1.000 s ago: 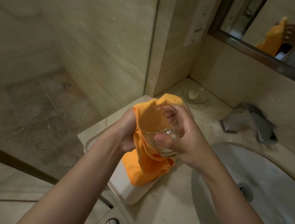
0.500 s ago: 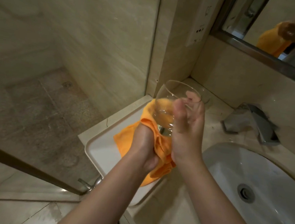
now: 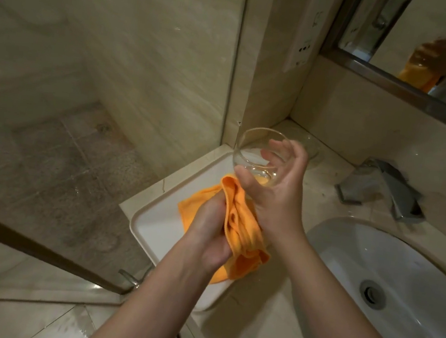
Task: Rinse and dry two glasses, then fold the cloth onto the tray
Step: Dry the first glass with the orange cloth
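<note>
My right hand (image 3: 275,193) grips a clear rounded glass (image 3: 250,152) from its right side, thumb low on the front and fingers curled over the rim, holding it above the far end of the white tray (image 3: 156,228). Just below it, my left hand (image 3: 207,229) clutches a bunched orange cloth (image 3: 239,228), whose top fold touches the glass's base. The cloth's lower end hangs down onto the tray. A second glass shows only faintly behind my right hand, by the wall corner.
The tray lies on the marble counter's left end, beside a glass shower screen (image 3: 93,122). A white basin (image 3: 401,279) is sunk into the counter at right, with a chrome tap (image 3: 385,186) behind it. A mirror (image 3: 434,41) hangs above.
The cloth, wrapped over the glass a second ago, has come off it. My right hand has lifted the bare glass up, and my left hand has dropped lower with the cloth.
</note>
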Tool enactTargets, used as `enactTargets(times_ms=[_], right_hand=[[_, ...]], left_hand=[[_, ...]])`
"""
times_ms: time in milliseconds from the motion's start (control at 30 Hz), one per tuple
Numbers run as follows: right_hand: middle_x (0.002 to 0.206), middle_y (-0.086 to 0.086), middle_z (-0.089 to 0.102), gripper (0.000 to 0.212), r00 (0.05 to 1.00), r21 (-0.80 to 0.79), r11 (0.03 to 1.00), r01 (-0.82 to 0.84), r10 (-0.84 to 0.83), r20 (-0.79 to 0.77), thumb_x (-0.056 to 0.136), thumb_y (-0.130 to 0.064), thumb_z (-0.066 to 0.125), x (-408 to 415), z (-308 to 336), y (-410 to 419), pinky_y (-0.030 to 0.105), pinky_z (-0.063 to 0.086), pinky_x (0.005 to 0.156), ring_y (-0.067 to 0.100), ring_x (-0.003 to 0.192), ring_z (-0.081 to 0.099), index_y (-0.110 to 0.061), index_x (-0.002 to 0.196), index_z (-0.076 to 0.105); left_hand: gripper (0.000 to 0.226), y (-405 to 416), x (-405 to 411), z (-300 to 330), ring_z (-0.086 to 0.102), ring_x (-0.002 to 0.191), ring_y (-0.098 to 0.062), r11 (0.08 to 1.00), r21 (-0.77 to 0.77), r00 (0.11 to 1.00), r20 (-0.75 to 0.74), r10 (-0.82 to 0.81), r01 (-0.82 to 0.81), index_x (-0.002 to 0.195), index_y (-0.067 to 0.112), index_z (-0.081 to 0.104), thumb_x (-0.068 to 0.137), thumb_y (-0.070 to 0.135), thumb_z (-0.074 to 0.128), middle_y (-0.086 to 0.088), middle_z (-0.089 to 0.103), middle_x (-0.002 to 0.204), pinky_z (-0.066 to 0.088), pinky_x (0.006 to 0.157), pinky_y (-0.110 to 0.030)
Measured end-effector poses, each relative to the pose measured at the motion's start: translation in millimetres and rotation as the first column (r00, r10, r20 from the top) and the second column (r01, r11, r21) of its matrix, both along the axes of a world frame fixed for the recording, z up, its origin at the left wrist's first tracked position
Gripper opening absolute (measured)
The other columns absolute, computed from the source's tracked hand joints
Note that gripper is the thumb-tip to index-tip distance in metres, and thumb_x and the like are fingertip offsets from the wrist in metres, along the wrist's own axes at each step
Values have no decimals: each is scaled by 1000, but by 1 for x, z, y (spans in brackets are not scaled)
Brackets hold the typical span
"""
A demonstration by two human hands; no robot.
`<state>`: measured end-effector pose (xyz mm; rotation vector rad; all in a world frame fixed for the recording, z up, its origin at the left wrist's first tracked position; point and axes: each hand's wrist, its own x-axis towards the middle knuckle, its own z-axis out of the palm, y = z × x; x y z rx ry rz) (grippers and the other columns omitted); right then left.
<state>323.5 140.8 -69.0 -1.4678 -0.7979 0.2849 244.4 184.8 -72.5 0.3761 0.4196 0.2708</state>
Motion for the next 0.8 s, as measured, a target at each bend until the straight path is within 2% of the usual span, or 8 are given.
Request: enactTargets(times_ms=[167,267,367,467,533,633,733,800], right_hand=[[116,-15,47,69,999,56,998,13,-11,-37,53,-46,73,-14,-1,-2,30,48,92,11,110,54,-37,109,35],[115,-13,47,69,998,84,996,-11,17,-67,50,-45,73,-23,-2,3,30,49,90,15,109,54,-35,108,36],[118,-15,46,69,999,58,998,-29,31,-27,53,-44,74,-20,-6,8,27,46,93,14,114,52,-38,109,35],[116,-20,43,67,999,32,999,-15,14,47,57,-42,74,-9,-9,14,20,40,98,11,114,48,-39,110,33],[114,-20,42,68,998,8,1000,14,-14,66,57,-44,73,0,-11,19,18,37,97,11,112,46,-37,111,32],[113,-16,43,74,997,-15,998,60,-59,56,57,-46,73,8,-16,20,18,36,97,12,112,46,-35,114,28],[119,-8,43,78,995,-37,994,103,-103,15,59,-39,78,7,-21,13,10,36,94,11,116,45,-31,118,27],[121,-8,43,77,988,-42,987,154,-154,-8,61,-38,77,7,-26,5,8,36,92,11,115,45,-30,119,27]], left_hand=[[28,17,8,-1,67,88,-24,999,-12,998,45,34,-34,107,0,60,94,16,40,-15,66,96,53,87,-31],[25,23,13,-12,67,83,-21,991,-81,993,49,108,-103,97,4,61,93,14,38,-11,66,87,54,82,-29],[31,20,13,-16,67,86,-21,989,-77,990,57,130,-126,94,4,68,94,15,39,-11,68,90,54,84,-29],[32,12,11,-10,70,80,-24,994,-66,994,51,94,-91,91,1,72,86,23,49,-15,70,88,58,74,-31],[35,8,9,-8,71,79,-26,996,-51,997,10,72,-72,96,-3,70,82,24,53,-20,70,90,58,72,-35],[31,5,7,-11,71,78,-28,999,-1,997,-55,52,-52,108,-4,61,94,19,46,-22,69,90,60,68,-38],[27,1,6,-18,71,71,-27,999,29,998,-67,17,-15,102,-3,62,95,16,45,-20,70,82,60,61,-36],[24,-1,5,-21,71,73,-27,999,51,997,-71,-11,15,98,-2,64,88,15,50,-19,71,84,60,64,-37]])
